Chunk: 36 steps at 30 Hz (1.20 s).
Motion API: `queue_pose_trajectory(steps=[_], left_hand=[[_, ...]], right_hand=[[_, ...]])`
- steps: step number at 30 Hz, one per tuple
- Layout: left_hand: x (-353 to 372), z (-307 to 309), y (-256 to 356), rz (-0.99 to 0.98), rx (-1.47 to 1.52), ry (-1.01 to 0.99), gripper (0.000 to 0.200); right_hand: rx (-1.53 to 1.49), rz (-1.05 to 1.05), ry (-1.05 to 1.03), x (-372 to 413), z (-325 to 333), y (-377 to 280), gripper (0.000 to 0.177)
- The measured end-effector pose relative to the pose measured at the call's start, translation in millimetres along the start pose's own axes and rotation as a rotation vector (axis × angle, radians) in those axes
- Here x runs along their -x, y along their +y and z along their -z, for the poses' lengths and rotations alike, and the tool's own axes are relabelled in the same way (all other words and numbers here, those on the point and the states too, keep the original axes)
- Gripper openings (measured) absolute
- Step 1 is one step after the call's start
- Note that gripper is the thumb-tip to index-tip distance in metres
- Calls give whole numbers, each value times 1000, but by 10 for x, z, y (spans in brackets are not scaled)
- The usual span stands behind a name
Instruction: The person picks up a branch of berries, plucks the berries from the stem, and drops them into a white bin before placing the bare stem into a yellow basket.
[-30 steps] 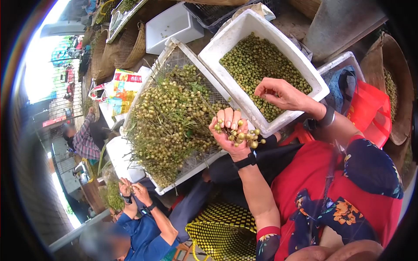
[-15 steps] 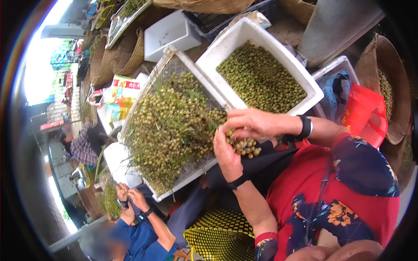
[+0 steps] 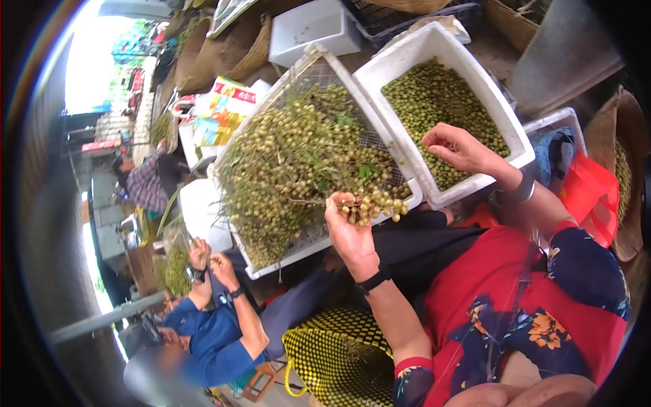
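My left hand (image 3: 352, 237) is closed around the stem of a cluster of small round yellow-green berries (image 3: 376, 205), close to the lower edge of the mesh tray. Over the white foam box, my right hand (image 3: 464, 148) has its fingers curled towards the thumb. Whether a berry sits between those fingertips I cannot make out. Loose green berries (image 3: 424, 91) cover the bottom of the white foam box (image 3: 519, 146). Beside it, the white-framed mesh tray (image 3: 356, 102) carries a heap of berry sprigs with leaves and twigs (image 3: 291, 163).
Another person (image 3: 210, 332) in blue handles a bunch of sprigs (image 3: 178, 268) at lower left. A yellow-black woven basket (image 3: 332, 353) stands by my left forearm. A red bag (image 3: 593, 197) lies at right, and a white bin (image 3: 312, 34) stands behind the tray.
My right hand has left my left hand and moved over the foam box. The berry cluster stays in my left hand, now more exposed. The view has shifted, moving the surroundings rightward.
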<state>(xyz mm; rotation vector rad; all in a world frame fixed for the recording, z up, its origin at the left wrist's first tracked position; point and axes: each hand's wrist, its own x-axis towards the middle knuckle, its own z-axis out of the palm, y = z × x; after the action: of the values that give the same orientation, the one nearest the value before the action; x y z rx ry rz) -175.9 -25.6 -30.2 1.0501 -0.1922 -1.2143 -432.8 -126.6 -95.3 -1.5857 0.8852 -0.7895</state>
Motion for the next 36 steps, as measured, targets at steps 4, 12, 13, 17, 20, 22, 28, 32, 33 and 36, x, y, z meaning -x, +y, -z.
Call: queue_pose_trajectory(steps=[4,12,13,17,20,22,28,32,33,36], left_hand=[[-20,10,235,-150,-112,19,28],[-281,293,-5,-287,-573,-49,30],[-417,485,-160,-540,-845,-183,30],[-29,463,-199,-704,-1820,57,46],[-101,662,-224,-807,-1404,226,38],[-60,685,-155,127,-431,99,34],[-240,754,-308,41,-787,144,36],[-148,541,-247,-177,-1318,37,36],[-121,491,-267,-160,-1362,47,35],[-62,390,-306,-131,-1374,56,32]], right_hand=[[-659,-266,-183,-247,-587,-188,45],[-1496,-810,-89,-717,-1793,-127,94],[-1475,-788,-160,-843,-1958,271,76],[-1508,-830,-138,-1127,-2167,547,31],[-1327,-807,-60,-1179,-2064,587,15],[-1205,-726,15,-1043,-2144,382,19],[-919,-427,26,-796,-2428,29,43],[-1186,-741,101,-894,-2293,233,30],[-1181,-726,91,-946,-2279,224,30],[-738,-626,144,-1002,-2211,258,25]])
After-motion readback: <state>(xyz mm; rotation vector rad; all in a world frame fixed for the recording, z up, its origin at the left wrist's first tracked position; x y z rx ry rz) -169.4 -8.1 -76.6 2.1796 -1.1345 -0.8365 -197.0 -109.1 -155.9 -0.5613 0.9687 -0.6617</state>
